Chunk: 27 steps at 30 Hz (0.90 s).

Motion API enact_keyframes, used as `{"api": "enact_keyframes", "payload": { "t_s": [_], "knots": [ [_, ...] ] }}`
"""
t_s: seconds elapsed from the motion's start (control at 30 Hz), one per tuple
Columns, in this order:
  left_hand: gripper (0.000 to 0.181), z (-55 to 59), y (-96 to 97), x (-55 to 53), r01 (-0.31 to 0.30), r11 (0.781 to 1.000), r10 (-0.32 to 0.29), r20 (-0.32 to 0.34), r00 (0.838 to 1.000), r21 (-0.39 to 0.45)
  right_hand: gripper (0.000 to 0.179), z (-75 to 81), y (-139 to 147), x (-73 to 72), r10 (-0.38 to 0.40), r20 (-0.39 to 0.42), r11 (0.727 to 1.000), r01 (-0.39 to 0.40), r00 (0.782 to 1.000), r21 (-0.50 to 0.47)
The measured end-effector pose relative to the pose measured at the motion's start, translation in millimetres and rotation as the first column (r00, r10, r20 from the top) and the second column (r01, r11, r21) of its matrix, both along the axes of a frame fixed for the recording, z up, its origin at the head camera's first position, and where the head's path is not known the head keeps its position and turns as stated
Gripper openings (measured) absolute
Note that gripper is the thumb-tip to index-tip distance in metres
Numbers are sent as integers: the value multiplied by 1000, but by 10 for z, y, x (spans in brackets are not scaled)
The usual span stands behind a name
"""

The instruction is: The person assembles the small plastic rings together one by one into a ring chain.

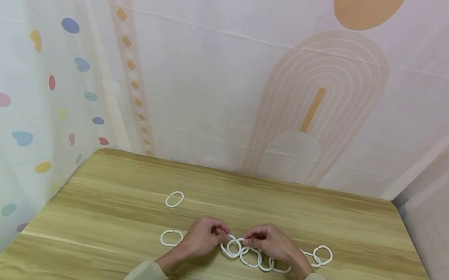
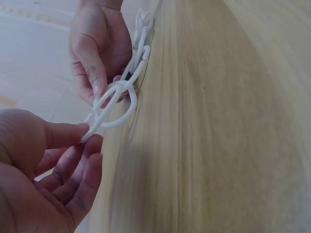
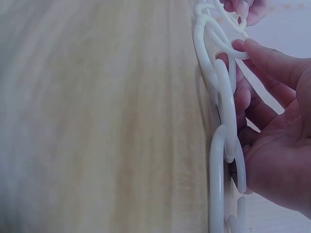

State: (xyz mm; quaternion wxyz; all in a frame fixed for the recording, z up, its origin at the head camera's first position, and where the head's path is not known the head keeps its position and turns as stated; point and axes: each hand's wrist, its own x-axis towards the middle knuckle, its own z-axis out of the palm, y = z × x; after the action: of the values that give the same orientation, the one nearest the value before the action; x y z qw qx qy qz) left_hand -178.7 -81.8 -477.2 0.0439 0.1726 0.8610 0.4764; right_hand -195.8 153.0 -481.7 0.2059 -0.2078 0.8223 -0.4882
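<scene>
Between finger and thumb, my left hand [image 1: 200,239] pinches a white oval plastic link [image 2: 88,135] with a small gap in its ring. My right hand [image 1: 273,242] pinches another white link [image 3: 238,54], the left end of a chain of white links [image 3: 226,114]. In the left wrist view the two held links cross each other; whether they are hooked through cannot be made out. The chain lies along the table beneath the right hand and wrist, which hide part of it. Its far end link [image 1: 331,258] shows beyond the right forearm.
Two loose white links lie left of the hands, one link [image 1: 161,237] beside the left wrist and one link [image 1: 171,206] farther back. All rest on a wooden table [image 1: 133,179]. Patterned curtains [image 1: 196,95] hang behind it and at both sides.
</scene>
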Motion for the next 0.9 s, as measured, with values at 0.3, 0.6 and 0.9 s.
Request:
{"api": "enact_keyframes", "payload": {
  "t_s": [0.3, 0.6, 0.9],
  "knots": [
    [6, 9, 20, -12, 8, 1000, -8, -7, 1000, -10, 16, -5, 6, 5, -10, -11, 1000, 10, 1000, 2],
    [6, 6, 29, -9, 9, 1000, -10, -14, 1000, -29, 18, -13, 8, 20, -12, -22, 1000, 12, 1000, -5],
    [3, -12, 31, -15, 0, 999, -1, -28, 1000, -33, 18, 6, 2, 29, -30, -18, 1000, 30, 999, -8]
  ]
}}
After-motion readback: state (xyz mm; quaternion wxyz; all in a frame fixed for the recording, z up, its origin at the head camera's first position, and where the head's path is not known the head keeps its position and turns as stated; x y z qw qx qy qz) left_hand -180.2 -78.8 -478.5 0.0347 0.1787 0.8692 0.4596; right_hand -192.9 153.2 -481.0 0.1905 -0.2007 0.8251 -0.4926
